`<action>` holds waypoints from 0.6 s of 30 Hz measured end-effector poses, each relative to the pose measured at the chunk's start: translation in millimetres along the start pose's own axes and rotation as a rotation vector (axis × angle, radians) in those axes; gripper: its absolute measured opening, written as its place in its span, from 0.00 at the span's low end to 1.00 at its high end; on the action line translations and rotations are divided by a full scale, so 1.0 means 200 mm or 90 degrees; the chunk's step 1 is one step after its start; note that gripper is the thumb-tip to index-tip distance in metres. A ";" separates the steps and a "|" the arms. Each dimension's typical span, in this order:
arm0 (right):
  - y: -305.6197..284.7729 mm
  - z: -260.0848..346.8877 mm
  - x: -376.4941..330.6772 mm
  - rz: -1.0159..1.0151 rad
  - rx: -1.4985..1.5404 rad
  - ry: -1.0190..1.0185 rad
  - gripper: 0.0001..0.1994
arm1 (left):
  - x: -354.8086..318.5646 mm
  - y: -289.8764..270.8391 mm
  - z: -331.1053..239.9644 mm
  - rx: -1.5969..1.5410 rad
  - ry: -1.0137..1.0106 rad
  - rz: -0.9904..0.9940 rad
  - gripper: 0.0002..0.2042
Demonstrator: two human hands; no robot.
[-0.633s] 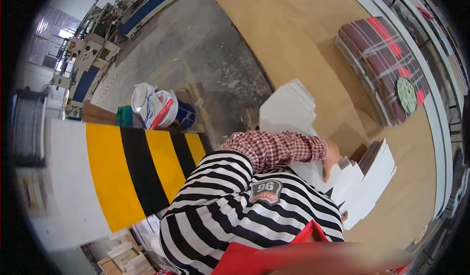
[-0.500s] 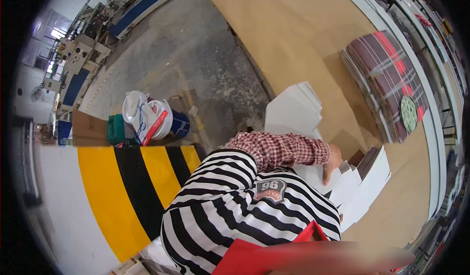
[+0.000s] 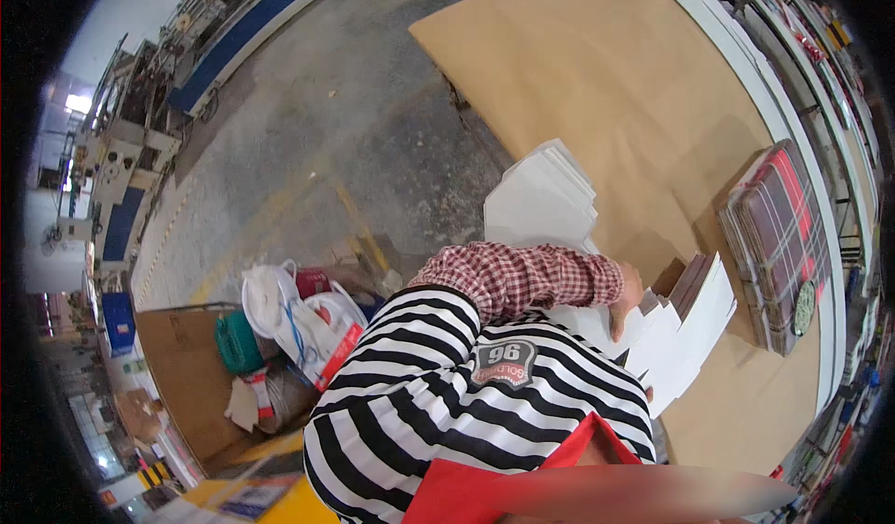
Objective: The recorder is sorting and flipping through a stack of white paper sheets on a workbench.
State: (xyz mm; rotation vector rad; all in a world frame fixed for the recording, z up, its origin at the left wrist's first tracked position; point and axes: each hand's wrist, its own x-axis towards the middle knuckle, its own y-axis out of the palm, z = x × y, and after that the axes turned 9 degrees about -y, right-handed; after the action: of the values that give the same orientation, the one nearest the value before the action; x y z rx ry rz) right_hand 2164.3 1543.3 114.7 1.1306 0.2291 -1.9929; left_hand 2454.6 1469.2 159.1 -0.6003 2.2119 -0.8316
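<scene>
My left hand [image 3: 628, 298], at the end of a red-and-white checked sleeve, is closed on a stack of white card sheets [image 3: 669, 342]. Its thumb points down along their near side, and the other fingers are mostly hidden. Only a sliver of my right hand [image 3: 650, 394] shows at the stack's lower left edge, beside my striped front; its fingers are out of sight. The sheets stand tilted in a fanned bundle, with brownish edges showing at the top. Behind my sleeve, another fanned pile of white card sheets [image 3: 541, 198] lies at the left table edge.
Brown paper covers the table [image 3: 597, 67]. A stack of plaid printed pieces [image 3: 778, 235] lies on the right, with a small green patterned oval object [image 3: 805, 308] on it. At lower left are a cardboard box [image 3: 182, 356], a white bucket [image 3: 266, 300] and a green container [image 3: 239, 342]. Machines stand far left.
The view has turned, so the plaid stack appears lower and farther right, and the open box at lower left shows more. My left hand stays at the white sheets.
</scene>
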 end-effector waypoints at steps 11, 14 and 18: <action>0.41 -0.61 0.13 -0.106 0.015 -0.002 0.32 | -0.24 -0.32 0.75 0.004 -0.040 0.029 0.35; 0.27 -0.50 0.04 -0.125 0.089 -0.019 0.33 | -0.16 -0.21 0.59 -0.005 -0.009 -0.026 0.34; 0.67 -0.68 -0.22 -0.198 0.118 -0.118 0.37 | -0.19 -0.35 0.71 0.058 0.060 0.009 0.34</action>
State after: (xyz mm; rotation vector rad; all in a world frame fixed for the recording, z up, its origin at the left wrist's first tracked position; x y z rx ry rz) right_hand 2358.8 1550.3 100.9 1.0648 0.1313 -2.4225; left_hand 2596.2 1388.6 146.1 -0.5106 2.2465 -0.9666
